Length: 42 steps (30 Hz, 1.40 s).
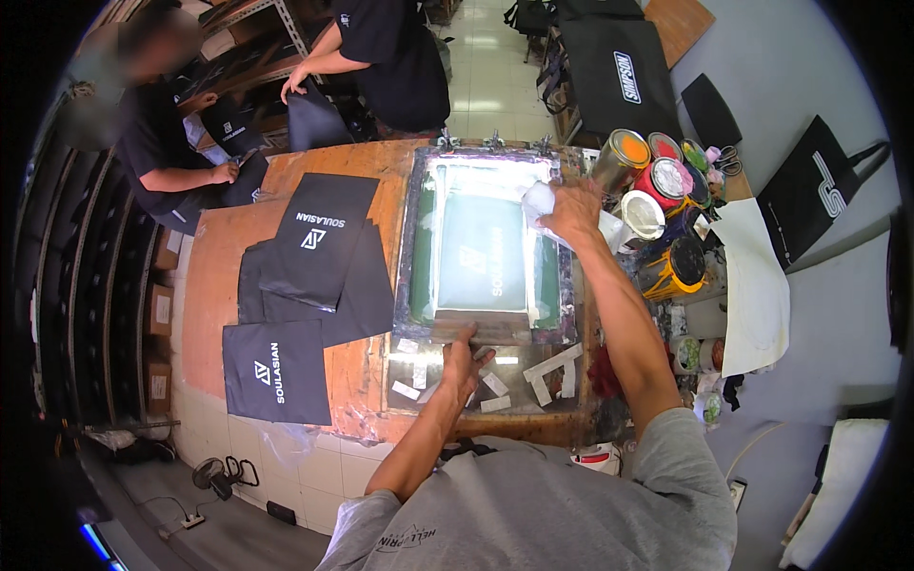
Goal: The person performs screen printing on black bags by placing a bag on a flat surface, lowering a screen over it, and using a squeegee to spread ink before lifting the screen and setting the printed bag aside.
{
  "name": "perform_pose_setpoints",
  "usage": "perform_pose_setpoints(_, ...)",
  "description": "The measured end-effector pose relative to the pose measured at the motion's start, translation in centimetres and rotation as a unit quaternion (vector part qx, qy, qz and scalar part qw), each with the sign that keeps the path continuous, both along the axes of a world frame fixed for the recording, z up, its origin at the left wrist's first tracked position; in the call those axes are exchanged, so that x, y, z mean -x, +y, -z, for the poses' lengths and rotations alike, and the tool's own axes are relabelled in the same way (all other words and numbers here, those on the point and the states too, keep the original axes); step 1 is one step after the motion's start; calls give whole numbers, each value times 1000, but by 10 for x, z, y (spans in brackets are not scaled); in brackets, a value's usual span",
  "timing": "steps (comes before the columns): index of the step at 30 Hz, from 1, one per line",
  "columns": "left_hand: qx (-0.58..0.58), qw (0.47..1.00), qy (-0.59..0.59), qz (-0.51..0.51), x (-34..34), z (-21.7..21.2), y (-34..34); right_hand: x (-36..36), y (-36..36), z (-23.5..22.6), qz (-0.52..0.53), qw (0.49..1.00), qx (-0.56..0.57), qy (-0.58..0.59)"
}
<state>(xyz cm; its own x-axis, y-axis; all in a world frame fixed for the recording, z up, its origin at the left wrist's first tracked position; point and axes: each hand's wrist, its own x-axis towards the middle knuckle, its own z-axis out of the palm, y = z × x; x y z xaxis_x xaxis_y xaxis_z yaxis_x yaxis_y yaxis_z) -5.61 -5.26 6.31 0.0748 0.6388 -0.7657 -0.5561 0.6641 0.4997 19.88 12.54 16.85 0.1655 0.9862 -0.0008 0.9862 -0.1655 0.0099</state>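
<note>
A screen printing frame (416, 219) lies on the table with a pale mesh and green border, and a white logo shows through it. At its near edge is my left hand (462, 366), its fingers closed on the frame's edge and thumb apart. My right hand (575, 207) is over the frame's far right corner, closed on a crumpled white cloth (539, 201) that touches the mesh side. Left of the frame, black printed bags (324, 233) lie overlapping; another black bag (276, 371) sits nearer, its white print facing up.
Paint cans (643, 217) crowd the table's right side, beside a white sheet (752, 285). Metal clamps (492, 141) grip the frame's far edge. Strips of white tape (495, 403) lie on the near plate. Two people (395, 67) stand across the table, handling black bags.
</note>
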Motion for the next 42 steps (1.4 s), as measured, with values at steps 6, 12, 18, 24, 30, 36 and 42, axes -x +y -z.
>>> perform_pose_setpoints(6,-2,1000,-6,17,3,3,0,9,1,9,-20,997,-66,34)
perform_pose_setpoints(12,-18,999,-25,35,5,9,0,-23,-47,2,49,991,-54,110)
perform_pose_setpoints(18,-5,999,-17,43,5,9,2,-70,-138,15,181,954,-138,197)
perform_pose_setpoints(24,-25,995,-34,87,8,-1,4,-103,-248,54,293,842,-327,314)
perform_pose_setpoints(30,-26,997,-18,77,9,5,2,-104,-304,58,369,832,-317,266)
perform_pose_setpoints(36,-7,996,-56,76,13,38,5,-10,-285,38,79,932,-349,56)
perform_pose_setpoints(42,-45,992,-80,85,11,38,0,113,-200,56,-288,910,-63,290)
